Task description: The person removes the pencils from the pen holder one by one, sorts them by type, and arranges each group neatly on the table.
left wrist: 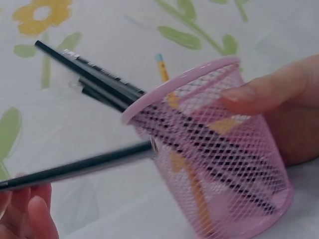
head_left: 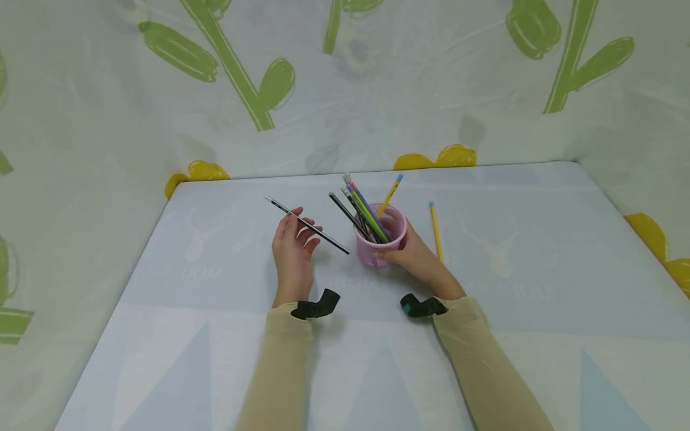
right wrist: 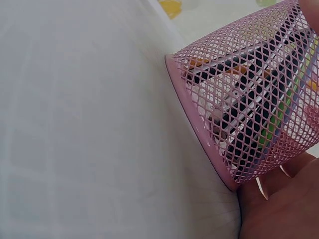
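Note:
My left hand (head_left: 293,248) pinches a black pencil (head_left: 323,234) between thumb and fingers, its dark end pointing toward the cup. In the left wrist view, that pencil (left wrist: 94,162) overlaps the cup's side just under the rim. With my right hand (head_left: 417,254) I grip a pink mesh pen cup (head_left: 396,224), thumb on the near side and fingers around the back. The cup leans a little and holds several pencils, among them black ones, a green pencil (head_left: 366,206) and a yellow pencil (head_left: 390,194). Through the mesh cup (right wrist: 209,124) the pencils' lower ends show in the right wrist view.
Another yellow pencil (head_left: 436,230) with a blue end lies on the table just right of the right hand. A pale printed cloth covers the table (head_left: 178,347). Behind it hangs a white curtain (head_left: 404,90) with green stems and yellow flowers.

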`<action>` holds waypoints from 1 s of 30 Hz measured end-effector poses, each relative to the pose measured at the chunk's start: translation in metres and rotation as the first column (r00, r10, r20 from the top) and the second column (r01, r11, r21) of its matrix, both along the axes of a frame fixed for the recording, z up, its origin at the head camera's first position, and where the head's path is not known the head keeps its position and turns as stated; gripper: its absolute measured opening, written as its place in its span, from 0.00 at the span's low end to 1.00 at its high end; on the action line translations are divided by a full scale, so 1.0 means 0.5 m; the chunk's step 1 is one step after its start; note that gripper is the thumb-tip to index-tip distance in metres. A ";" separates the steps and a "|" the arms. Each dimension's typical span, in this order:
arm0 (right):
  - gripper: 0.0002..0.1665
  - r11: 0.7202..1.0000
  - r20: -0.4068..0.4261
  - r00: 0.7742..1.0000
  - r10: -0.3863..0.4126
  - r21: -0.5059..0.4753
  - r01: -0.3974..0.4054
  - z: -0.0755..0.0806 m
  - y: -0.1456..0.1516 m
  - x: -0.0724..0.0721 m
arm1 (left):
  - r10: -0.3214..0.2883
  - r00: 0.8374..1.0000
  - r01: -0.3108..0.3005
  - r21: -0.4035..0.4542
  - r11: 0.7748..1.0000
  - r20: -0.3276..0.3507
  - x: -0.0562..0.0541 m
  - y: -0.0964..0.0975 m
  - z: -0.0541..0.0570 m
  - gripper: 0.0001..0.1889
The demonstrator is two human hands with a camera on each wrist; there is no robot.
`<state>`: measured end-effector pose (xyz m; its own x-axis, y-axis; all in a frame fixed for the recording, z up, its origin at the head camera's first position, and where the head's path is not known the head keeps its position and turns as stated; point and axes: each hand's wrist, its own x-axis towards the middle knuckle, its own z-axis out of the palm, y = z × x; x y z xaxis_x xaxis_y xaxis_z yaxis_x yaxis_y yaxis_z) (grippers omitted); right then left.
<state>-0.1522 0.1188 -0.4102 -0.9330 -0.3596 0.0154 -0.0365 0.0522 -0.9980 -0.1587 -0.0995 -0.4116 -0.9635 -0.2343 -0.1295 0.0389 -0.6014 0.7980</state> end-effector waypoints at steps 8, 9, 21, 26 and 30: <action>0.50 1.000 0.015 1.000 0.003 0.006 -0.003 0.006 0.002 0.002 | 0.035 0.986 0.024 -0.342 0.940 0.164 -0.007 -0.037 -0.004 0.15; 0.50 1.000 0.020 1.000 0.007 0.006 -0.007 0.006 0.000 0.002 | 0.039 0.982 0.039 -0.395 0.918 0.187 -0.007 -0.042 -0.004 0.16; 0.50 0.999 0.027 1.000 -0.004 0.037 0.003 0.007 -0.003 0.000 | 0.053 0.965 0.213 -0.882 0.421 0.259 -0.007 -0.079 -0.006 0.20; 0.50 1.000 0.028 1.000 -0.002 0.024 0.002 0.006 -0.003 0.000 | 0.069 0.951 0.280 -0.934 0.222 0.301 -0.003 -0.087 -0.007 0.21; 0.50 1.000 0.022 1.000 0.006 0.009 -0.006 0.004 -0.005 0.000 | 0.076 0.942 0.313 -0.938 0.150 0.327 -0.001 -0.094 -0.009 0.22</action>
<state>-0.1523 0.1162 -0.4080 -0.9308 -0.3654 -0.0085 -0.0149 0.0612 -0.9980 -0.1592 -0.1463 -0.4159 -0.9655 -0.2358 -0.1104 -0.2475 0.6994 0.6705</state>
